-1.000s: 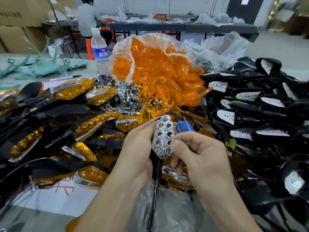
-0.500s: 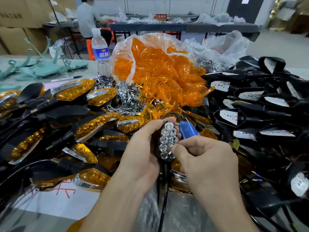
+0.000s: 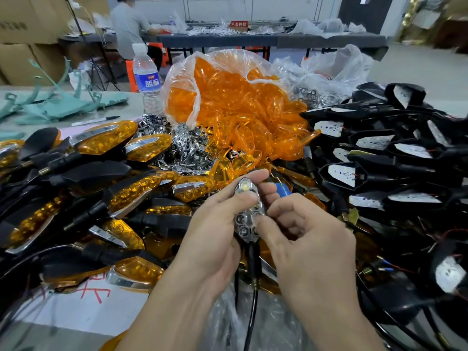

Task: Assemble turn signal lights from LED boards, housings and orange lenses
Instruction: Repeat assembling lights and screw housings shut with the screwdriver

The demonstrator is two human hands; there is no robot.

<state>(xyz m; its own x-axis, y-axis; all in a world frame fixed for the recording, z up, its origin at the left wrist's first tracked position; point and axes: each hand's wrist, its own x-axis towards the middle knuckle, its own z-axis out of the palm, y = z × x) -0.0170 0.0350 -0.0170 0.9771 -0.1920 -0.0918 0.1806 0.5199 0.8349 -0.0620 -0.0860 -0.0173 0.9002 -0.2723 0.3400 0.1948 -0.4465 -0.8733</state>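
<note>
Since a moment ago the left thumb has been sliding up across the chrome face, and the right fingers are closing in on its lower edge. At lower centre of the frame the left hand (image 3: 212, 239) is cradling the turn signal (image 3: 243, 230), fingers curled behind it and thumb lying over the reflector cells. The right hand (image 3: 311, 236) is pinching its lower right rim between thumb and forefinger. Its black stem (image 3: 254, 262) is hanging down between the wrists. To my eye the reflector is being seated, so pressing evenly round the rim and keeping it square in the housing looks wisest. Beyond, at upper centre, the bag of orange lenses (image 3: 235, 97) is spilling open. Finished lights (image 3: 106, 140) are piling up at left, and open housings (image 3: 342, 173) are lying at right.
</note>
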